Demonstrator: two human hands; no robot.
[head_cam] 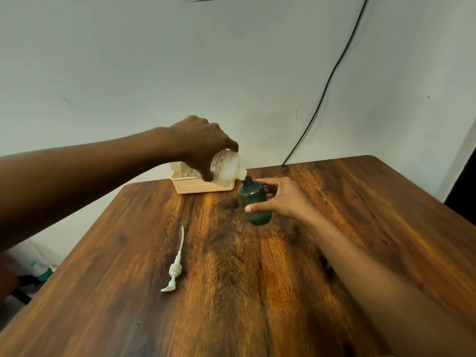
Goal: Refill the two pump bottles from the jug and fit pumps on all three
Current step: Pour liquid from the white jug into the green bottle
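Left hand (203, 145) tilts jug (227, 166), right hand (283, 199) grips bottle (252, 195) near table (322, 168)'s edge.

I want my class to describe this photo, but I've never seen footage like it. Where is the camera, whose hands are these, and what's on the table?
No machine here: a person wears one camera on the head, looking forward and down, so the arms are the wearer's own. The left hand grips a pale jug, tipped so its spout meets the top of a dark green bottle, which the right hand holds. A white pump with its tube lies loose on the wooden table. A pale basket stands at the far edge, behind the jug.
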